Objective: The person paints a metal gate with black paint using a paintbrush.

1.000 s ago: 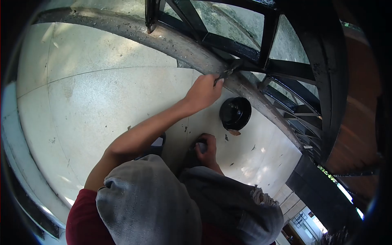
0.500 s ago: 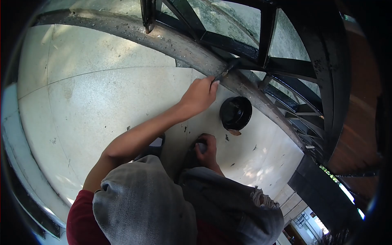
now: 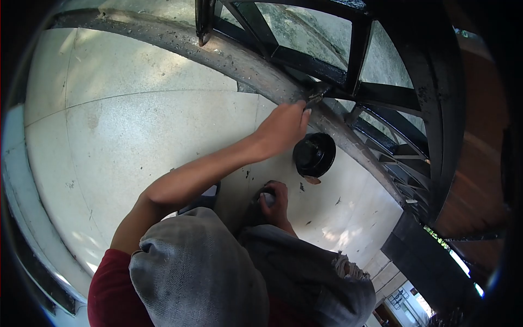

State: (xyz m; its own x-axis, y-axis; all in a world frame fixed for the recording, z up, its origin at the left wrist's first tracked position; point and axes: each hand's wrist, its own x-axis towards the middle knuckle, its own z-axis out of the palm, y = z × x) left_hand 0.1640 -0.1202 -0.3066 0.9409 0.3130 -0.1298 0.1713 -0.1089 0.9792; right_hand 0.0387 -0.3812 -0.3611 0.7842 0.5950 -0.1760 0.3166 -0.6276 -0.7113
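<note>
My left hand (image 3: pixel 286 128) is stretched forward, its fingers closed around a paintbrush (image 3: pixel 315 98). The brush's dark head is at the lower bar of a black metal gate (image 3: pixel 310 62), near the gate's foot. Just below that hand, a round black container (image 3: pixel 316 155) with glossy black contents stands on the pale tiled floor (image 3: pixel 147 131). My right hand (image 3: pixel 277 201) is low by my dark footwear, with its fingers curled around a small grey rounded thing whose kind I cannot make out.
A worn grey floor edge (image 3: pixel 261 73) curves beneath the gate. A brown leaf (image 3: pixel 312 180) lies against the container, and dark flecks are scattered on the tiles. My knees in grey trousers (image 3: pixel 199 267) fill the lower middle. A pale step (image 3: pixel 27 201) borders the left.
My left hand has moved right and slightly down with the paintbrush, along the gate's lower bar. My right hand stays in nearly the same place.
</note>
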